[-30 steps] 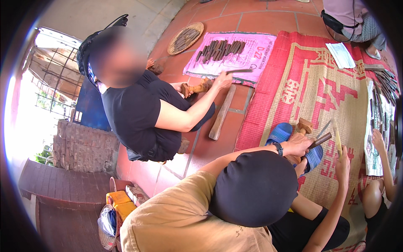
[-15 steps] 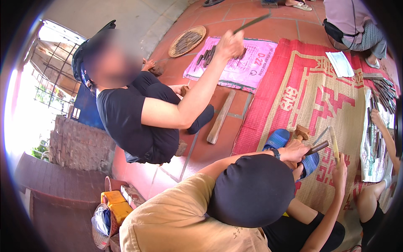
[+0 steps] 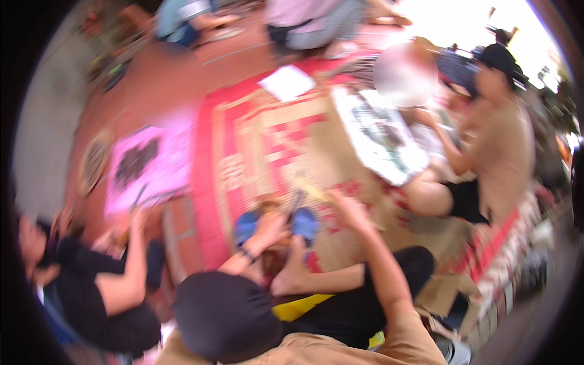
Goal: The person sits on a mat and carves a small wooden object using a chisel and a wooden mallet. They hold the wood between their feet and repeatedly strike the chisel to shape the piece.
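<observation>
Neither of my hands is in view. Just in front of me, seen from behind and above, sits a person in a dark cap point(image 3: 225, 316) and beige shirt. That person's left hand point(image 3: 271, 232), with a dark band at the wrist, is low beside a pair of blue sandals point(image 3: 304, 226). A brown wooden piece is partly hidden by this hand. Their right hand point(image 3: 350, 212) holds a pale, narrow strip-like tool point(image 3: 312, 190). A dark stick-like piece point(image 3: 297, 198) stands between the two hands. Motion blur hides finer detail.
A red and tan mat point(image 3: 304, 137) covers the floor. At left a person in black point(image 3: 115, 286) crouches by a pink sheet point(image 3: 177, 146) bearing dark pieces; a round basket point(image 3: 108, 149) lies beyond. At right a person in beige point(image 3: 502, 152) sits by a white sheet point(image 3: 406, 161).
My view has swung to the right, so the scene has shifted left and more people show at right. The person in black has lowered a raised blade toward the pink sheet.
</observation>
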{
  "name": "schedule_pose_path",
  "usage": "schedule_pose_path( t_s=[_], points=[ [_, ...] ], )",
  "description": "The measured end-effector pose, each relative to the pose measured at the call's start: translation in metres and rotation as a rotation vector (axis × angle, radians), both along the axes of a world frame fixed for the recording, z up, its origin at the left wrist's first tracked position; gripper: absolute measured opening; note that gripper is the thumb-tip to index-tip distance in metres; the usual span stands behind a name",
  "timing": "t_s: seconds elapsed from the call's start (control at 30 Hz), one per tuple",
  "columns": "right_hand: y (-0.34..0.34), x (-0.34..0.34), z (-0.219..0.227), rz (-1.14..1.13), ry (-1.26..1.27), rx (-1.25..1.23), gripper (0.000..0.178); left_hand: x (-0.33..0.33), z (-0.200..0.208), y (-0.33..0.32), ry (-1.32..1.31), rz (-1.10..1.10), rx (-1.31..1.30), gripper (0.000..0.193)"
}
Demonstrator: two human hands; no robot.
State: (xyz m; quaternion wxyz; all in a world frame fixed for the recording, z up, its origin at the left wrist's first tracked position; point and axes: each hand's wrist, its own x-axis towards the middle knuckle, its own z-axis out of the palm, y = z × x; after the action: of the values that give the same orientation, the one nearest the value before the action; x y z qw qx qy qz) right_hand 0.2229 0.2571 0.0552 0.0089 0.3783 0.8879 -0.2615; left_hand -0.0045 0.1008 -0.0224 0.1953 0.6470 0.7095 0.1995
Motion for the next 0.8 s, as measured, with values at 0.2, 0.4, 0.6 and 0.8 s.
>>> schedule_pose_path(
  t_s=[0.2,0.4,0.6,0.8],
  points=[
    [-0.004,-0.003,0.015,-0.046,-0.035,-0.131,0.027,0.014,0.029,-0.008,0.013,0.008,-0.058,0.027],
    [-0.008,0.004,0.013,-0.093,0.033,-0.088,0.031,0.015,0.02,-0.008,-0.004,-0.012,0.004,0.028],
    [-0.01,0.002,0.017,-0.076,-0.006,-0.165,0.027,0.014,0.026,-0.01,-0.058,0.018,-0.05,0.026],
    [-0.009,0.0,0.015,-0.062,0.027,-0.134,0.026,0.008,0.027,-0.013,-0.158,0.05,-0.066,0.035]
  ],
)
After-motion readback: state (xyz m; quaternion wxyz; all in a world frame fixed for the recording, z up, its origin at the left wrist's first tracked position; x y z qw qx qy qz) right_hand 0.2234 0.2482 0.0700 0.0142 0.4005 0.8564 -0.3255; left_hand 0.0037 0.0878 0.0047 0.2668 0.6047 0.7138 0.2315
